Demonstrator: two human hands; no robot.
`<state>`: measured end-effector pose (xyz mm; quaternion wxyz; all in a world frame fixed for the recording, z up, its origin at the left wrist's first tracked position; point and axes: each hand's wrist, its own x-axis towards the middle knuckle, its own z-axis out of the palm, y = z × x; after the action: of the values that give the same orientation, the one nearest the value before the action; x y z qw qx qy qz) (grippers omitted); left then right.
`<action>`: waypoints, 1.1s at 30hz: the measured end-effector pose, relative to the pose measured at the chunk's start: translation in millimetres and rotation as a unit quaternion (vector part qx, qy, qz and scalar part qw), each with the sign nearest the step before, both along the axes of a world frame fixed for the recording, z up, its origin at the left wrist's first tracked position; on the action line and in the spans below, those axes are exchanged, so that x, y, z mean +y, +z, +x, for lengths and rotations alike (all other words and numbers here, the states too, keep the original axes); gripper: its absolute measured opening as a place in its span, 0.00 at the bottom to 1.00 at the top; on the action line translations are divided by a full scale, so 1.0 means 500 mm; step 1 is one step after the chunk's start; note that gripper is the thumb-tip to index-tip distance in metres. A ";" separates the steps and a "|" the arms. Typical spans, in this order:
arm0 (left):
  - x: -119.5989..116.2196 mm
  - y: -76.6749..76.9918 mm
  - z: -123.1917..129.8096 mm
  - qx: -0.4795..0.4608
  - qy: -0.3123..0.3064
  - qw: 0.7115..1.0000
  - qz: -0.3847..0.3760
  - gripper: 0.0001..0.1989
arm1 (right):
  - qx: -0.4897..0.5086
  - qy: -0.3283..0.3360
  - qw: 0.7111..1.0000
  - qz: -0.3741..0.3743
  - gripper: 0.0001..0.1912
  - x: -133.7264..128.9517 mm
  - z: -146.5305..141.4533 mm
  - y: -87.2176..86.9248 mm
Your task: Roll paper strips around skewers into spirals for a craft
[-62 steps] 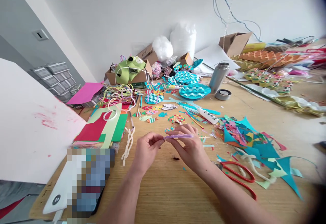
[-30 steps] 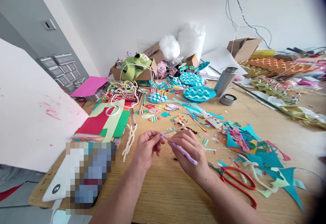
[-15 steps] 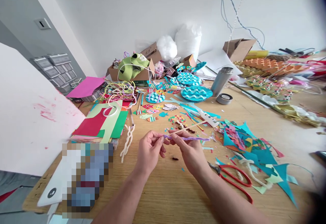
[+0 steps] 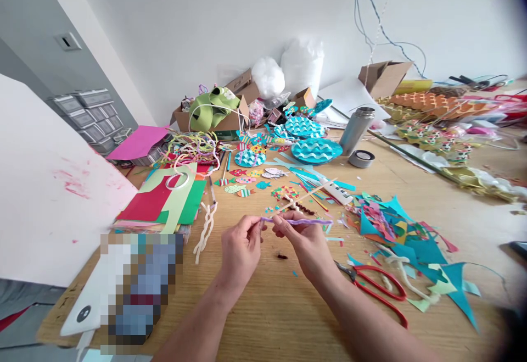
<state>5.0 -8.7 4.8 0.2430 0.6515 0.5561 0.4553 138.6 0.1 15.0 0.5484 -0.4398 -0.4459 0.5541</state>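
Observation:
A thin purple fuzzy stem (image 4: 310, 221) runs roughly level between my hands, above the wooden table. My left hand (image 4: 242, 244) pinches its left end between thumb and fingers. My right hand (image 4: 302, 238) grips it farther right, and the free end sticks out past the fingers. A thin pale wooden stick (image 4: 315, 190) slants up to the right just behind my right hand; whether the fingers touch it is unclear. Behind the hands lie brown twisted pieces (image 4: 304, 208) and confetti-like paper bits (image 4: 284, 193). A small dark brown piece (image 4: 282, 256) lies between my wrists.
Red-handled scissors (image 4: 381, 288) lie right of my right forearm, beside teal paper scraps (image 4: 420, 249). White twisted stems (image 4: 205, 230) and coloured sheets (image 4: 144, 200) are at left. Farther back are paper fish (image 4: 246, 192), a glue tube (image 4: 337, 191), blue plates (image 4: 316, 150) and a steel bottle (image 4: 358, 128).
The purple stem has shifted slightly left with both hands. The pale stick now sits at a steeper slant. My left fingers are drawn closer together.

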 end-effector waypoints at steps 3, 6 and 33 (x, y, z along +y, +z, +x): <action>-0.001 0.003 -0.001 0.006 0.005 1.000 -0.012 0.08 | 0.000 0.005 1.000 0.009 0.15 -0.001 -0.002 -0.005; -0.003 0.010 0.002 -0.021 -0.004 0.999 -0.041 0.10 | -0.008 -0.002 1.000 0.026 0.15 -0.003 -0.004 -0.007; 0.010 0.027 -0.021 -0.539 -0.274 0.725 -0.330 0.05 | 0.099 0.121 0.988 0.018 0.09 0.001 0.005 -0.013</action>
<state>-5.2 -3.8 18.1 0.8154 0.2994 0.2443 0.4310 141.3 0.7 8.5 0.5270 -0.3155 -0.4493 0.6487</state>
